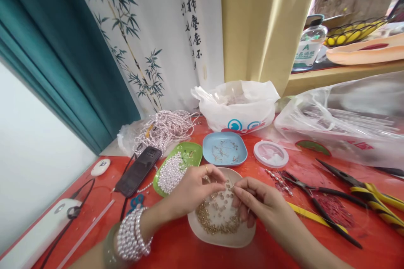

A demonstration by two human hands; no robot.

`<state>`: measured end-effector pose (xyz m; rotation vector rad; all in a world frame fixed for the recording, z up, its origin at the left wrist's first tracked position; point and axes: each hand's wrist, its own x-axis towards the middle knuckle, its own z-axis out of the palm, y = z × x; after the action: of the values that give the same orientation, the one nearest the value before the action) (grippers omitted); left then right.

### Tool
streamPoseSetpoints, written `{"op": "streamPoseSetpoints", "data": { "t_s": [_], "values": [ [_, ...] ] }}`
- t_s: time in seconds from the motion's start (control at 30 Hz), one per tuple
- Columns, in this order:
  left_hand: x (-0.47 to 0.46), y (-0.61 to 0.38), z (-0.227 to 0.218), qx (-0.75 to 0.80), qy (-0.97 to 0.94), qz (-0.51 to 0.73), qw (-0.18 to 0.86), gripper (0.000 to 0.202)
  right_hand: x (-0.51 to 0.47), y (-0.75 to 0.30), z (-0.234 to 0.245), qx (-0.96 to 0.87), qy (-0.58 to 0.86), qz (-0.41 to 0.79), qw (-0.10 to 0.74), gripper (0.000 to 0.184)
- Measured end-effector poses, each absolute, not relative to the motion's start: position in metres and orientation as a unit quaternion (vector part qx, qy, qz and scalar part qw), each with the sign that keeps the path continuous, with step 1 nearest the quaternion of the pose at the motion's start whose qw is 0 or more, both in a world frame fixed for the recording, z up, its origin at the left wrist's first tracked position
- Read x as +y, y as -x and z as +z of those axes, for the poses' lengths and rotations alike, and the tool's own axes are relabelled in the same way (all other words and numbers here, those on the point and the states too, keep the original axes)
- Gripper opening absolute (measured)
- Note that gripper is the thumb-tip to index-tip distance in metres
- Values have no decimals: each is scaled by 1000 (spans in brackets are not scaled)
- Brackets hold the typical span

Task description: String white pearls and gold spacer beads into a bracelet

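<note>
Both my hands meet over a beige dish (221, 237) of small gold beads and metal findings on the red table. My left hand (194, 187), with several pearl bracelets on its wrist, pinches something tiny between thumb and fingertips. My right hand (257, 199) is also closed in a pinch right against the left fingertips, on a small item too fine to name. A green dish (192, 151) heaped with white pearls lies just left of my hands. A blue dish (224, 148) with a few metal findings sits behind them.
Black pliers (315, 201) and yellow-handled pliers (372, 193) lie at the right, near a round white spool (270, 154). A dark phone (138, 170) and pearl strands (166, 128) are at the left. White plastic bags (238, 105) stand at the back.
</note>
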<state>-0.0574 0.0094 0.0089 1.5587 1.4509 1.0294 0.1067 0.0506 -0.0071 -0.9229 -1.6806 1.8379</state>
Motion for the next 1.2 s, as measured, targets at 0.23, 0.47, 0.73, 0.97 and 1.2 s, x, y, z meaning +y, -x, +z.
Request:
{"op": "streamPoseSetpoints", "data": {
  "t_s": [0.23,0.47,0.73,0.97,1.2],
  "values": [
    [10,69,30,512,-765,283,268,17,53,-107,-8,-615,335,670,248,38],
    [26,129,33,690,-675,251,72,19,53,-106,-10,-616,335,673,236,38],
    [31,162,12,735,-653,170,64,18,54,-110,-14,-616,324,676,241,39],
    [31,156,7,754,-646,116,37,17,51,-108,-12,-619,327,666,257,39],
    [30,145,7,752,-651,101,15,16,44,-107,-3,-596,336,678,270,39]
  ]
}}
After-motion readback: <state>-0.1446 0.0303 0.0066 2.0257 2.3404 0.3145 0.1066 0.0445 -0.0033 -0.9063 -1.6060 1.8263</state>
